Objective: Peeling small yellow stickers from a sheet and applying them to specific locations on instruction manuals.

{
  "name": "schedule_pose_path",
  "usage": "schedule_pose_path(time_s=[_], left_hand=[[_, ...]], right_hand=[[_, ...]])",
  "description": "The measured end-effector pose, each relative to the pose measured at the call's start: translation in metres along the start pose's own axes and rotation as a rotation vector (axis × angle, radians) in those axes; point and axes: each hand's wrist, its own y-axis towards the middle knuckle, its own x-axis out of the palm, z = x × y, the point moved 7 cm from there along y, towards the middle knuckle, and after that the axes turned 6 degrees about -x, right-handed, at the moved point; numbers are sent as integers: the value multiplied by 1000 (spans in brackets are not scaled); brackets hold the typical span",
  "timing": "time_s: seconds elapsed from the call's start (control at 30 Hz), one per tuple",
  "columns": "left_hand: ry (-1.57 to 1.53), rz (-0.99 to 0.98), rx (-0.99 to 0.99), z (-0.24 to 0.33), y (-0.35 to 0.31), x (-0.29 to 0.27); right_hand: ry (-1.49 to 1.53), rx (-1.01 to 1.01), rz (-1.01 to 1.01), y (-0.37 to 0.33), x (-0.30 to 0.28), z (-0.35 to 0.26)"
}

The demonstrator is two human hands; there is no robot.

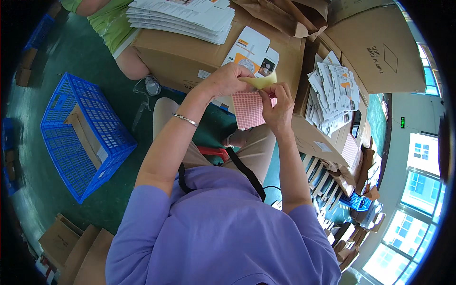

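My left hand [227, 80] and my right hand [280, 108] meet over the edge of a carton. Between them is a sheet of small pink grid-patterned stickers [248, 111], its top bent over to show a pale yellow backing [262, 82]. My left fingers pinch the folded upper part. The thumb and fingers of my right hand close on the sheet's right edge; whether a single sticker is between them is too small to tell. Just beyond my hands, a flat white and orange printed box blank [248, 47] lies on the brown carton [164, 54].
A stack of white printed blanks [183, 21] lies at the far left of the carton. To the right, loose blanks [335, 92] heap on an open carton [316, 128]. A blue plastic crate [85, 137] stands on the green floor. Another person's green clothing [110, 28] shows at the far left.
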Motion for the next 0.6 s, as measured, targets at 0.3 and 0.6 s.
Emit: schedule_pose_path(time_s=[0.3,0.6], left_hand=[[667,-89,125,-7,2,20],[704,-82,104,-26,17,23]], right_hand=[[106,429,-51,11,-9,93],[134,483,-399,7,40,126]])
